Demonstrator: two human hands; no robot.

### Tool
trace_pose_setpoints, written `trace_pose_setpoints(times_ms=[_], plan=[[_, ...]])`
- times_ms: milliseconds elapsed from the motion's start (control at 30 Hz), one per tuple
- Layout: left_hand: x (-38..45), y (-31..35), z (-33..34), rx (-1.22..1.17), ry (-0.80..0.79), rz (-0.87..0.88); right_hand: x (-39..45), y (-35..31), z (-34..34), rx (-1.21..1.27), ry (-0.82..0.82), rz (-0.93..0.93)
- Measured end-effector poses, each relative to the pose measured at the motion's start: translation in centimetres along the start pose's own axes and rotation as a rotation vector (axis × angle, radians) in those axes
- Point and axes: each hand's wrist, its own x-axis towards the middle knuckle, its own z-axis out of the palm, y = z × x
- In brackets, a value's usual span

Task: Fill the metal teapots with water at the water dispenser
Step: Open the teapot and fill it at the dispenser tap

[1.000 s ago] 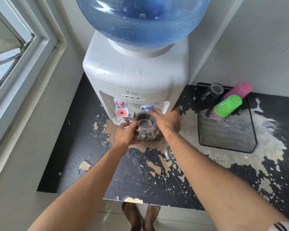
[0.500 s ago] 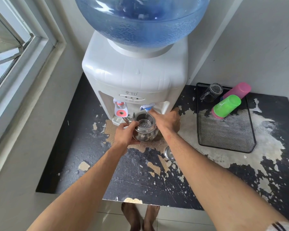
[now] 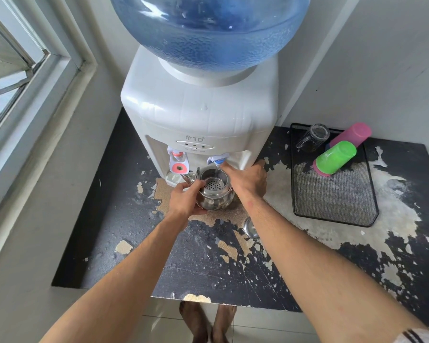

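A shiny metal teapot (image 3: 214, 194) with a perforated strainer insert stands lidless under the blue tap (image 3: 218, 160) of the white water dispenser (image 3: 198, 112). My left hand (image 3: 186, 198) grips the teapot's left side, near its handle. Reaching past the pot's right side, my right hand (image 3: 248, 180) has its fingers up at the blue tap. A thin stream of water seems to fall into the strainer. The teapot's metal lid (image 3: 250, 227) lies on the counter just under my right forearm.
A red tap (image 3: 178, 164) sits left of the blue one. A black mesh tray (image 3: 337, 201) at the right holds a green cup (image 3: 336, 157), a pink cup (image 3: 352, 134) and a clear glass mug (image 3: 313, 137). The counter (image 3: 208, 263) is black and peeling; a window frame runs along the left.
Hands and teapot hold the same places under the blue tap; only the camera has shifted slightly.
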Motion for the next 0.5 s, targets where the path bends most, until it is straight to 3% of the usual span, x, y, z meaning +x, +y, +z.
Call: trace_pose_setpoints(times_ms=[500], plan=[[0.09, -0.02, -0.03, -0.005, -0.011, -0.002, -0.06, -0.06, 0.14, -0.010, -0.011, 0.020]])
